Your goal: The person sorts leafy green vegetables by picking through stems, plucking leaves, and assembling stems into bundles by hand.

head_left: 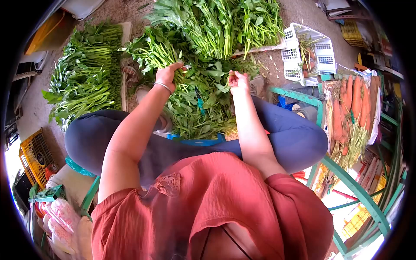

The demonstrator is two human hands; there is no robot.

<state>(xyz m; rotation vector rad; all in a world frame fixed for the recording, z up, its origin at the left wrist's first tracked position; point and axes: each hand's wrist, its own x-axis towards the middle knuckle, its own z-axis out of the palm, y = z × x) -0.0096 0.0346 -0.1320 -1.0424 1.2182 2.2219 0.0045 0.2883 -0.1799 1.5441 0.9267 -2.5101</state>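
A: What takes up the most room?
B: The far stack of greens (pixel 208 28), then the left stack (pixel 89 73). Their stems lie side by side, probably to keep each stack neat.
A: And nearer?
B: A loose leafy pile (pixel 197 117) between the feet, likely placed there so both hands can reach it. Carrots (pixel 357 97) lie to the right, beside the green frame (pixel 299 96), and a white basket (pixel 326 68) sits at far right.
A: Where's the bundle (pixel 152 56)?
B: At the left hand (pixel 166 77), between the left stack and the far stack. Those fingers curl round its stems, seemingly to keep them together.
A: The right hand (pixel 239 82)?
B: Above the pile's right side, fingertips pinching a small green sprig (pixel 228 82), perhaps for a finer hold. The two hands are apart.
A: The count?
B: Two large stacks, one loose pile, one white basket, one held bundle, one sprig. Several carrots, but they overlap too much for a sure number; so do the stems.
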